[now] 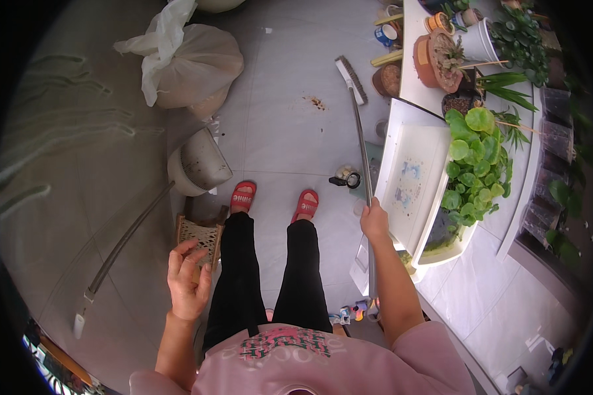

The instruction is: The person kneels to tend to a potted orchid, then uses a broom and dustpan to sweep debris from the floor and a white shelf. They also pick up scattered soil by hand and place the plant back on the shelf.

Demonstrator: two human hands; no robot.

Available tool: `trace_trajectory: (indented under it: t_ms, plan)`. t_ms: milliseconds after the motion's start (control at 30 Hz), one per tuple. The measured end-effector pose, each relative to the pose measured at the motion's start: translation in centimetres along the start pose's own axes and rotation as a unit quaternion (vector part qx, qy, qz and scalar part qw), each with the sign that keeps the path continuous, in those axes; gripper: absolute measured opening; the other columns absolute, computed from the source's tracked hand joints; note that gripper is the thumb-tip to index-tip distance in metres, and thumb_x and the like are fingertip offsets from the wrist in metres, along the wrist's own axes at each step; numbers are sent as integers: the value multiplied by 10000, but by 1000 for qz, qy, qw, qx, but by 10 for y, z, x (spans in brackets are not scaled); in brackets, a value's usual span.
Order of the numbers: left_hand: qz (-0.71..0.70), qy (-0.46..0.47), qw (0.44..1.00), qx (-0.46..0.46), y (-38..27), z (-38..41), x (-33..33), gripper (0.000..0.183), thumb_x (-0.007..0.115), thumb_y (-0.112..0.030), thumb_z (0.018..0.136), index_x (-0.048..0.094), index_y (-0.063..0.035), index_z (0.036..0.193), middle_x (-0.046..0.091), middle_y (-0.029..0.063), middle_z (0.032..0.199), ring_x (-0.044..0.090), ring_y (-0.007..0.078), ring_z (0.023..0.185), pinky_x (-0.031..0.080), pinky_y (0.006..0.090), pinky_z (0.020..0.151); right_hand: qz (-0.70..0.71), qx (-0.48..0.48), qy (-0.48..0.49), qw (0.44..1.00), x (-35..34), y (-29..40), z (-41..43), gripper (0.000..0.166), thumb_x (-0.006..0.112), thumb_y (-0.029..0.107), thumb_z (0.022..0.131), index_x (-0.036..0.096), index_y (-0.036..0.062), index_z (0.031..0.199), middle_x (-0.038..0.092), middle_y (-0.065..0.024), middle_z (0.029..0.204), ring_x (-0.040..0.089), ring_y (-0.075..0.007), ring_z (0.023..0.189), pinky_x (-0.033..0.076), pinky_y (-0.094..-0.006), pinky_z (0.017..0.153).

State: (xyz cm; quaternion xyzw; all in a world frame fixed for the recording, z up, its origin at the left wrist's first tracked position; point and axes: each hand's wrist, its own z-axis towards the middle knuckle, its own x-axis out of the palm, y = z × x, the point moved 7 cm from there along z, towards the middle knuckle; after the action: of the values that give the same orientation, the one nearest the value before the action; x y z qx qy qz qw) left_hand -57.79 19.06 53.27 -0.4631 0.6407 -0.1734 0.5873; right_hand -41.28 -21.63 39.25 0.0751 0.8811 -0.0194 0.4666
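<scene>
My right hand [375, 220] grips the long metal handle of a broom [358, 128]. The white head of the broom, with grey bristles, rests on the tiled floor near the potted plants. A small patch of brown dirt [316, 102] lies on the tiles to the left of the bristles. My left hand [189, 281] is raised with its fingers loosely bent and apart, holding nothing. It is over a small woven-seat stool [200, 234]. Beyond that hand, a long-handled dustpan [197, 163] stands near my red slippers [243, 196], its handle leaning to the left.
A large tied plastic bag [197, 64] sits at the upper left. Along the right stand a white planter [467, 249] with round-leaved plants [474, 158] and a terracotta pot [430, 61]. A black-rimmed round object [352, 180] lies on the floor near the broom handle.
</scene>
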Motion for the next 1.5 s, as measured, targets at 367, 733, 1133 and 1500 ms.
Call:
trace_trajectory:
  t_ms: [367, 733, 1133, 1500]
  plan:
    - [-7, -68, 997, -45, -63, -50, 76, 240, 603, 10, 747, 613, -2, 986, 518, 171, 1098, 553, 312, 953, 468, 364, 825, -87, -100, 98, 986, -69, -100, -83, 385, 485, 168, 888, 410, 40, 1243, 614, -245, 753, 603, -409, 675, 466, -488, 615]
    - [-1, -145, 980, -138, -100, -128, 115, 225, 603, -15, 758, 617, -19, 983, 533, 164, 1089, 550, 319, 979, 462, 373, 835, -55, -157, 257, 952, -111, -147, -121, 276, 456, 242, 915, 502, 60, 1117, 604, -253, 766, 588, -440, 724, 464, -492, 650]
    - [-9, -158, 969, -192, -75, -153, 120, 207, 578, -11, 777, 614, 6, 980, 526, 184, 1108, 541, 322, 1018, 440, 377, 872, -123, -202, 224, 945, -35, -133, -58, 227, 515, 247, 870, 572, 35, 926, 612, -247, 796, 576, -444, 791, 452, -511, 710]
    - [-35, -181, 966, -179, -70, -157, 125, 210, 599, -25, 759, 620, -8, 968, 536, 171, 1083, 549, 323, 975, 456, 382, 833, -18, -251, 244, 937, -44, -50, -50, 243, 499, 250, 887, 544, 14, 849, 582, -258, 789, 548, -463, 796, 443, -494, 676]
